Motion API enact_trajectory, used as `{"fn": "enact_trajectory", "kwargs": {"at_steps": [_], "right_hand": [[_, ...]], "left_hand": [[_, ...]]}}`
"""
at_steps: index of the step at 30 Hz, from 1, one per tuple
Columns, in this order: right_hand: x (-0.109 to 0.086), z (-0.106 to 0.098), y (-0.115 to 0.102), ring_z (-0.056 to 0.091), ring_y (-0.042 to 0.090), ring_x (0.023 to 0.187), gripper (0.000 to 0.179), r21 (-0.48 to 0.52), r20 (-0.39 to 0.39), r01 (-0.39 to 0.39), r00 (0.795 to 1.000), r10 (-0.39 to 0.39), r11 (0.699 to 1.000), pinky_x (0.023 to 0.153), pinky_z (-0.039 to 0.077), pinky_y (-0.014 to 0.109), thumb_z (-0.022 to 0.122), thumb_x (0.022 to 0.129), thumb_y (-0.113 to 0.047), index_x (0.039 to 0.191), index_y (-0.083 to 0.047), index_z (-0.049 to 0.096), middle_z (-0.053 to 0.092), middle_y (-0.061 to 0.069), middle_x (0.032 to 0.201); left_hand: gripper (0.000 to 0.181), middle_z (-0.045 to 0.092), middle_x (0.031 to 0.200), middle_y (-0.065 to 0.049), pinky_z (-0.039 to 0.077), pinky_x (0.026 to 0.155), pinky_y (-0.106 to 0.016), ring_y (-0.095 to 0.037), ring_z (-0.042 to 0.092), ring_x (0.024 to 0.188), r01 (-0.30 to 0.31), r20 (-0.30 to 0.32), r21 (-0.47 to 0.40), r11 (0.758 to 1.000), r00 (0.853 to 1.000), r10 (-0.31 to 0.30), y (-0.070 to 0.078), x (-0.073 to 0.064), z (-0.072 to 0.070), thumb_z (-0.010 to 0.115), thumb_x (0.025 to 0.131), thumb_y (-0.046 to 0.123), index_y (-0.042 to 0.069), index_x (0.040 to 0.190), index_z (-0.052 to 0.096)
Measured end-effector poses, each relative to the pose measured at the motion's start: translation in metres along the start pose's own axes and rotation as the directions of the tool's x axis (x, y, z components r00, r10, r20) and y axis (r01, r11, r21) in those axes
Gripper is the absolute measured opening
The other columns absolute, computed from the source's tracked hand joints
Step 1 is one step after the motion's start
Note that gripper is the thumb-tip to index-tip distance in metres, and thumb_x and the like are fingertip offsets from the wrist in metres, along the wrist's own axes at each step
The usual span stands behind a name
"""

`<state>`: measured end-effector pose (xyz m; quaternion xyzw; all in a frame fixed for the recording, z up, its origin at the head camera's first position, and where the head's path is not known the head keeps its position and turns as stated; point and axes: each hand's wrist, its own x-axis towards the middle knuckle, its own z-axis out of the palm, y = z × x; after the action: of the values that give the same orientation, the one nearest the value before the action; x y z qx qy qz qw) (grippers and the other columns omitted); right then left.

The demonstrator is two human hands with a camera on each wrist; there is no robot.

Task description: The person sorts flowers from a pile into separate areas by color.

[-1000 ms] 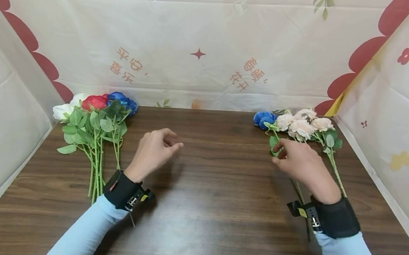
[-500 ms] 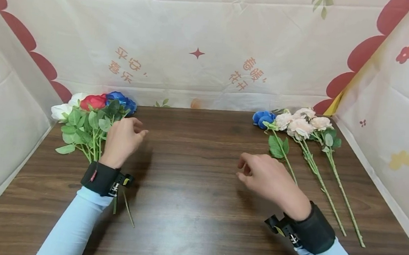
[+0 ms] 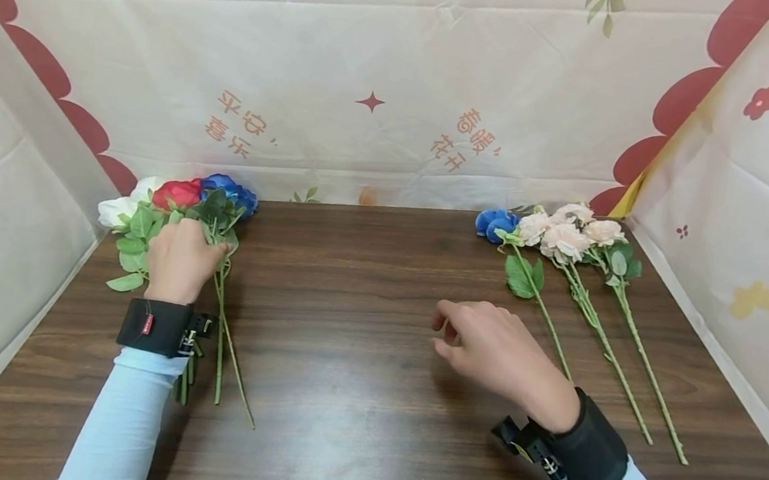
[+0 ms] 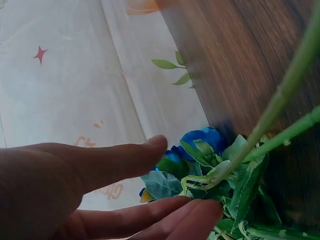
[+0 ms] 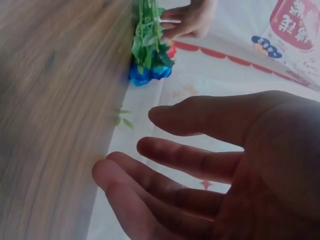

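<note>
My left hand (image 3: 181, 260) is over the left bunch of flowers, among its leaves and stems. In the left wrist view its thumb and fingers stand apart beside green stems (image 4: 280, 97), not closed on them. That bunch has white roses (image 3: 118, 210), a red rose (image 3: 177, 193) and blue roses (image 3: 231, 193), whose heads point to the back. Part of the stems is hidden under the hand and wrist. My right hand (image 3: 495, 347) hovers above the table, left of the right-hand flowers, fingers loosely bent and holding nothing.
On the right lie a blue rose (image 3: 497, 225) and several pale pink flowers (image 3: 565, 240), their long stems (image 3: 650, 374) running toward the front. The brown wooden table (image 3: 348, 329) meets a printed cloth (image 3: 374, 54) at the back and sides.
My left hand has moved left, from beside the bunch to over it. My right hand has drawn back from the right-hand flowers toward the front left, then nearly stopped. The flowers stay put.
</note>
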<state>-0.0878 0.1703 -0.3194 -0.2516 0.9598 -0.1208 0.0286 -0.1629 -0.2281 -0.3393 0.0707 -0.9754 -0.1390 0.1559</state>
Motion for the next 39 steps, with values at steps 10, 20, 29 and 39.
{"fn": "enact_trajectory", "kwargs": {"at_steps": [10,20,29,39], "right_hand": [[-0.003,0.004,-0.008,0.05,0.003,0.059,0.012,-0.013,0.008,0.032,0.999,-0.031,0.999,0.051,0.043,0.024,0.068,0.085,-0.028,0.094,-0.021,0.063,0.055,-0.015,0.074],[-0.003,0.006,-0.008,0.049,0.003,0.057,0.014,-0.007,0.025,0.031,0.999,-0.031,1.0,0.05,0.042,0.023,0.068,0.086,-0.03,0.095,-0.021,0.063,0.054,-0.016,0.073],[-0.002,0.008,-0.007,0.049,0.003,0.056,0.015,-0.008,0.029,0.036,0.999,-0.036,0.999,0.049,0.042,0.024,0.066,0.087,-0.031,0.095,-0.019,0.064,0.054,-0.016,0.072],[-0.001,0.01,-0.006,0.048,0.003,0.055,0.013,-0.008,0.037,0.029,0.999,-0.028,1.0,0.048,0.041,0.024,0.066,0.088,-0.031,0.094,-0.02,0.063,0.053,-0.015,0.071]], "left_hand": [[0.035,0.056,0.056,-0.016,0.045,0.048,-0.049,-0.041,0.058,0.062,-0.044,0.111,-0.025,0.999,0.993,0.047,-0.006,0.003,0.009,0.076,0.074,0.02,0.003,0.052,0.055],[0.021,0.057,0.062,-0.023,0.045,0.055,-0.055,-0.047,0.058,0.067,-0.062,0.085,-0.009,0.998,0.994,0.062,-0.01,0.003,0.015,0.064,0.073,0.006,0.0,0.055,0.055],[0.019,0.056,0.062,-0.023,0.042,0.049,-0.051,-0.045,0.057,0.065,-0.054,0.014,-0.042,0.998,0.998,0.054,-0.008,0.002,0.01,0.06,0.07,0.001,0.003,0.054,0.049],[0.029,0.032,0.045,-0.001,0.033,0.04,-0.039,-0.03,0.046,0.05,-0.079,-0.071,-0.039,0.996,0.995,0.076,0.001,-0.002,-0.005,0.054,0.066,-0.002,0.011,0.046,0.037]]}}
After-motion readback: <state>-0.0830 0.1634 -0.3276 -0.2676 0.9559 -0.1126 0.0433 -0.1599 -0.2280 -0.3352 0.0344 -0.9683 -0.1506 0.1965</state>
